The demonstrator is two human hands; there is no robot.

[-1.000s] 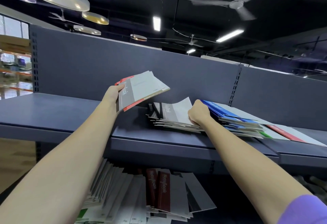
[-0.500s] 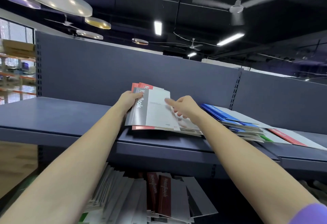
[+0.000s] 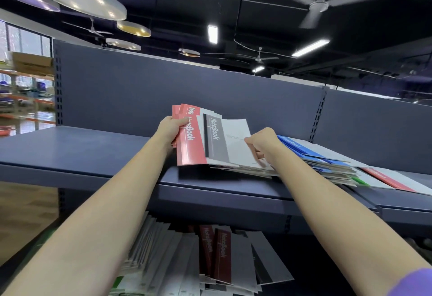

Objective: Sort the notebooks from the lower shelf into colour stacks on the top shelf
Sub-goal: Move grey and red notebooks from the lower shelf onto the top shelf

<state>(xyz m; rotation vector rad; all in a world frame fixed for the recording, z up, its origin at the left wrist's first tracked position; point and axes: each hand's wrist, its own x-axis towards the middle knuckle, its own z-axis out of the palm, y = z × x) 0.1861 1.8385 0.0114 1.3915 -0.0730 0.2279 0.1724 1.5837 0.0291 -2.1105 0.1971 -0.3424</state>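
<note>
Purple cloth of a sleeve (image 3: 413,283) shows at the near right corner, on the right forearm. Nearest, under the top shelf (image 3: 77,148), the lower shelf notebooks (image 3: 203,263) lean in a loose row; most show grey or white covers, and two dark red spines marked "NoteBook" stand upright among them.

Above them, on the top shelf, both hands work at one spot. The left hand (image 3: 171,128) grasps the left edge of a small bundle of red notebooks (image 3: 189,141), thumb on the front cover and fingers behind, so the bundle tilts up off the shelf. Lying over the right part of that bundle is a grey notebook (image 3: 217,139), its dark spine band upward. The right hand (image 3: 265,142) is curled, with fingertips pinching at the right edge of the grey notebook's white cover, just above the grey stack (image 3: 243,170) that lies flat on the shelf beneath.

Right of the grey stack and touching it lies the blue stack (image 3: 311,153), fanned out and untidy. A green edge (image 3: 360,180) peeks from under its right end, and a red-spined notebook (image 3: 385,179) lies flat beyond that, at the far right of the shelf.

Behind the top shelf rises the dark back panel (image 3: 140,90). Over it turns a ceiling fan (image 3: 320,3), with round ceiling lamps (image 3: 81,1) to the left.
</note>
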